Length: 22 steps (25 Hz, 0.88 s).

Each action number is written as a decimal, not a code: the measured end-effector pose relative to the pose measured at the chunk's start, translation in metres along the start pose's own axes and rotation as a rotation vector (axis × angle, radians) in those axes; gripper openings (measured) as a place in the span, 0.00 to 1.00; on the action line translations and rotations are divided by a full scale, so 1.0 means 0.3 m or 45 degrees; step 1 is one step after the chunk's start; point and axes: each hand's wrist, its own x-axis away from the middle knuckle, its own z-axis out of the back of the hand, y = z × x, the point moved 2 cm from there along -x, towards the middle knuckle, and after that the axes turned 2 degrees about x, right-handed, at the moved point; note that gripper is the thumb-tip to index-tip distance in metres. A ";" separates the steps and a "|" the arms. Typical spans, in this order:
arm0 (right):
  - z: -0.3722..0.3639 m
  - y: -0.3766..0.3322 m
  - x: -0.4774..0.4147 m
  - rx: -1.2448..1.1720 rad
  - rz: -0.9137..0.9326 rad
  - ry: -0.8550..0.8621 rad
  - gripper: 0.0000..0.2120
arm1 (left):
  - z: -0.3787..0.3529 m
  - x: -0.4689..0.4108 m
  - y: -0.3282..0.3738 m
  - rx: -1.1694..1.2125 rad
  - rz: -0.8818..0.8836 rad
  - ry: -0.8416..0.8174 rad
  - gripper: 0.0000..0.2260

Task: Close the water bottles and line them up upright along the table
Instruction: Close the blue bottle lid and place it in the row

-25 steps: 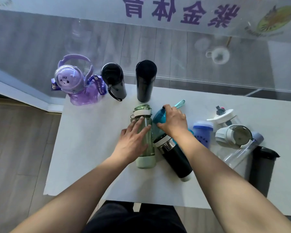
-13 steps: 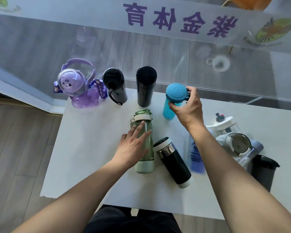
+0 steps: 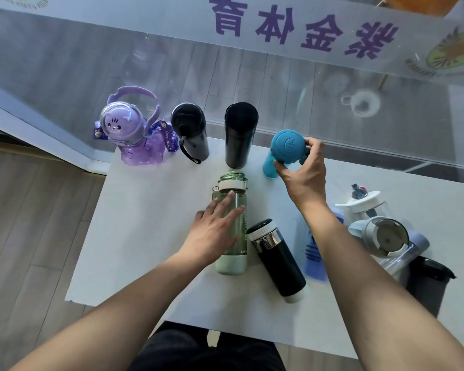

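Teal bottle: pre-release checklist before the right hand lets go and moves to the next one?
1. Teal bottle upright: ok.
2. Its lid on: ok by look; whether it is tight, cannot tell.
3. In row with the purple bottle and two black bottles: ok, slightly nearer.
4. Right hand grips it at the lid: ok.
5. Left hand rests on the lying green bottle: ok.
6. Green bottle's lid closed: cannot tell.
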 end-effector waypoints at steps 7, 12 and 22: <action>0.003 -0.009 -0.002 0.004 0.020 -0.008 0.32 | -0.006 0.002 -0.009 0.013 0.014 0.002 0.32; 0.014 0.001 0.000 0.036 0.016 -0.018 0.34 | 0.009 0.003 0.002 0.024 0.020 -0.021 0.32; 0.057 0.050 0.241 0.166 -0.221 -0.025 0.34 | 0.010 0.007 0.012 0.390 0.427 0.161 0.32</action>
